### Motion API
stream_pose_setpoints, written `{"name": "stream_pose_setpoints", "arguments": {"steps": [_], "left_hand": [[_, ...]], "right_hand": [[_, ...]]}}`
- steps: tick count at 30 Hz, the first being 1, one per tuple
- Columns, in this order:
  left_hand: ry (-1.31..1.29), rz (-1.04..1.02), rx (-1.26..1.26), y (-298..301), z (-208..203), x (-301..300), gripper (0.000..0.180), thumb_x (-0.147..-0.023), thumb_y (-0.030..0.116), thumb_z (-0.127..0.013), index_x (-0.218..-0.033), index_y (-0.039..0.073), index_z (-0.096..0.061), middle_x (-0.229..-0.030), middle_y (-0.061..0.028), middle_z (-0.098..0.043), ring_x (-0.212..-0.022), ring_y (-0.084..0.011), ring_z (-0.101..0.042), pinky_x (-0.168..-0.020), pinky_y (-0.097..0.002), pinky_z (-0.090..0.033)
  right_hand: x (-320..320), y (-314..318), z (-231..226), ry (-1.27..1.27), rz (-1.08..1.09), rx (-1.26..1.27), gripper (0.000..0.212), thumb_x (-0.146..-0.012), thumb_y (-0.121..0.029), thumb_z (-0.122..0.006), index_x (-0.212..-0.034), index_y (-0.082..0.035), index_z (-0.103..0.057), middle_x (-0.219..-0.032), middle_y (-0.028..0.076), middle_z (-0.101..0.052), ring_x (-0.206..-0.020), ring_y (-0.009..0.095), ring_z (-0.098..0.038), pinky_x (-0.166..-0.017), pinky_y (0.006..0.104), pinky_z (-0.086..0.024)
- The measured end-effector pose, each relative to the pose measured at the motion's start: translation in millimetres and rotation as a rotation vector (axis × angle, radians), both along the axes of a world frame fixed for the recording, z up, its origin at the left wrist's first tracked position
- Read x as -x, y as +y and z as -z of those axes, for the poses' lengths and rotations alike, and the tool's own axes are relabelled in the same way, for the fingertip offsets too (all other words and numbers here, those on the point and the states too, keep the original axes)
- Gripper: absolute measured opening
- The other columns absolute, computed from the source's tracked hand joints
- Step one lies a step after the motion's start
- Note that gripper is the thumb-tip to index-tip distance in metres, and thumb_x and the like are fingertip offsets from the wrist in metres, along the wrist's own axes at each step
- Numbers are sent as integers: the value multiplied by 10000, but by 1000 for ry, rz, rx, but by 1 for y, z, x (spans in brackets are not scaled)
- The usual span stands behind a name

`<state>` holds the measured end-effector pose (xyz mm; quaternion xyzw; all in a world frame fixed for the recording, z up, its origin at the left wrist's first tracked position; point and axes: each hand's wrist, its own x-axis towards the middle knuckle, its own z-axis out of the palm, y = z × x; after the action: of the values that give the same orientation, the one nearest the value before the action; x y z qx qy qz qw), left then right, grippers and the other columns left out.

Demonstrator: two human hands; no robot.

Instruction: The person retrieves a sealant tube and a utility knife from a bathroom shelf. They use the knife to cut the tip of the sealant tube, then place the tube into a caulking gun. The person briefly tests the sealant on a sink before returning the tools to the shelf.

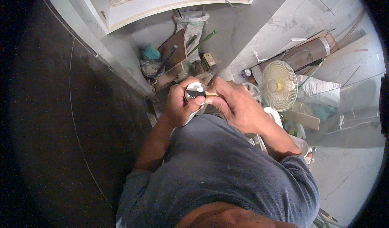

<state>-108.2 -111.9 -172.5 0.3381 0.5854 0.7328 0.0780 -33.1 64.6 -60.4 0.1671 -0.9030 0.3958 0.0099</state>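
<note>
Close in front of my chest, my left hand point(177, 106) is wrapped round a small white round container point(193, 86), its thumb across the near side. My right hand point(239, 104) pinches the pale handle of a small putty knife point(196, 93). The knife's dark blade lies over the container's round top, pointing left, with a white dab beside it. Whether the blade touches the contents I cannot tell. Fingers hide much of the container's side and part of the handle.
Ahead is a white shelf point(162, 9) with tools and a crumpled cloth. Below it stand a white sack point(192, 23), brown boards point(173, 45) and a yellowish tin point(208, 60). A round fan point(279, 85) is to the right, near a can point(246, 73). A dark panel point(48, 118) fills the left.
</note>
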Motion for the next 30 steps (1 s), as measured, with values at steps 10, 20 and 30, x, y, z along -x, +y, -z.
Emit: {"name": "stream_pose_setpoints", "arguments": {"steps": [10,20,30], "left_hand": [[-186,176,7,-4,-2,5,443,-799,279,-824,-1073,41,-570,-918,-18,-597,-844,-100,-552,-754,-282,-470],[-2,104,74,-8,-12,9,551,-763,270,-900,-1134,33,-570,-973,-16,-603,-906,-102,-553,-819,-278,-473],[89,-90,187,-4,-25,-3,556,-812,256,-857,-1206,2,-559,-1009,-94,-681,-924,-168,-645,-842,-329,-519]], "right_hand": [[3,3,4,-84,35,49,204,-977,-180,-621,-1050,-14,-530,-900,205,-637,-867,423,-639,-726,459,-475],[2,0,-4,-111,62,36,204,-992,-176,-611,-1082,-6,-541,-874,176,-648,-810,348,-654,-728,405,-479],[-2,-5,-8,-69,134,47,195,-979,-150,-609,-1090,-4,-543,-851,189,-644,-752,351,-639,-682,418,-471]]}}
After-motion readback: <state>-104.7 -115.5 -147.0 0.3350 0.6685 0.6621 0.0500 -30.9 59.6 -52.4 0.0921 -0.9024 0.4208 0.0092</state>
